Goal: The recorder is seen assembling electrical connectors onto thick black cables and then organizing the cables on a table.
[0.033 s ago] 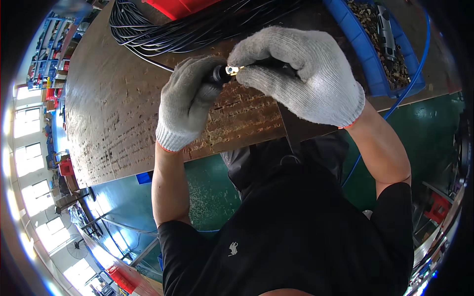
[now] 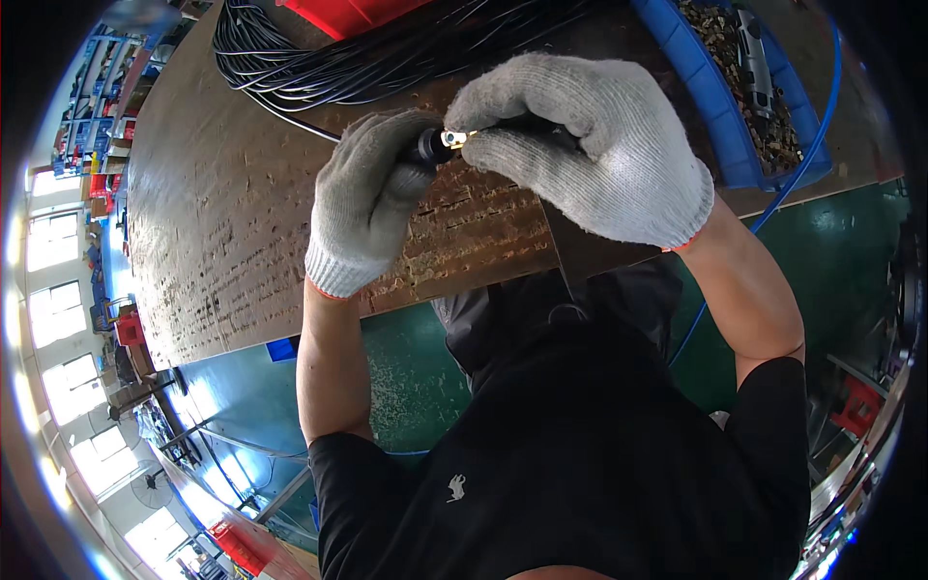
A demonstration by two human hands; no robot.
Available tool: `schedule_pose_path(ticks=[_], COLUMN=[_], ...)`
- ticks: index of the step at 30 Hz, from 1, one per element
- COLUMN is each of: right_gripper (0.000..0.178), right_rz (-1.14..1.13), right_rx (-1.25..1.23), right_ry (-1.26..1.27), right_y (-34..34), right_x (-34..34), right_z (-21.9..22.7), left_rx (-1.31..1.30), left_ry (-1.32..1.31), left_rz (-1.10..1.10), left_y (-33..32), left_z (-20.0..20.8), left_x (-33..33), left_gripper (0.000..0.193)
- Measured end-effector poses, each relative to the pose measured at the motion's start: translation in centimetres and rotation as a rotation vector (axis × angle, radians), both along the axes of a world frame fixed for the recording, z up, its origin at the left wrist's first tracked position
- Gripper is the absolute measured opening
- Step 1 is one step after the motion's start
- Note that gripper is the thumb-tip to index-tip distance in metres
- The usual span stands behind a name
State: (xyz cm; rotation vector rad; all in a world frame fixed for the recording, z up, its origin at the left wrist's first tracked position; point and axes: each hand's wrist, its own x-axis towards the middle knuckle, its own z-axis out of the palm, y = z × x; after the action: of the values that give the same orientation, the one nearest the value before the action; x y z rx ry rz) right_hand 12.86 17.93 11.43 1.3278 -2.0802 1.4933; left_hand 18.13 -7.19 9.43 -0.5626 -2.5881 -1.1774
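Metal piece (image 2: 453, 139) meeting round black part (image 2: 431, 147) above bench (image 2: 232, 213)

In the head view, the left hand (image 2: 367, 198) is gripping the black part and hiding its left end. The right hand (image 2: 599, 150) is pinching the metal piece, fingertips covering its right end. One cable bundle (image 2: 290, 77), one red bin (image 2: 353, 12) and one blue tray (image 2: 694, 92) are running past the upper edge, the tray holding uncountable metal bits (image 2: 717, 58).
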Motion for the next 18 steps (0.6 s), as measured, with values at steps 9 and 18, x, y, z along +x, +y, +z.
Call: schedule_pose_path(ticks=[9, 18], right_gripper=[0.014, 0.014], right_rz=[-0.032, -0.014], right_rx=[0.05, 0.038], right_ry=[0.12, 0.098], right_y=[0.9, 1.5], right_x=[-0.8, -2.0], right_z=[-1.1, -2.0], left_rx=[-0.059, -0.534], left_ry=[0.032, 0.361], left_rz=[-0.069, -0.018], left_y=[0.8, 2.5], left_z=[0.3, 1.9], left_x=[-0.6, -0.9], left_gripper=[0.039, 0.033])
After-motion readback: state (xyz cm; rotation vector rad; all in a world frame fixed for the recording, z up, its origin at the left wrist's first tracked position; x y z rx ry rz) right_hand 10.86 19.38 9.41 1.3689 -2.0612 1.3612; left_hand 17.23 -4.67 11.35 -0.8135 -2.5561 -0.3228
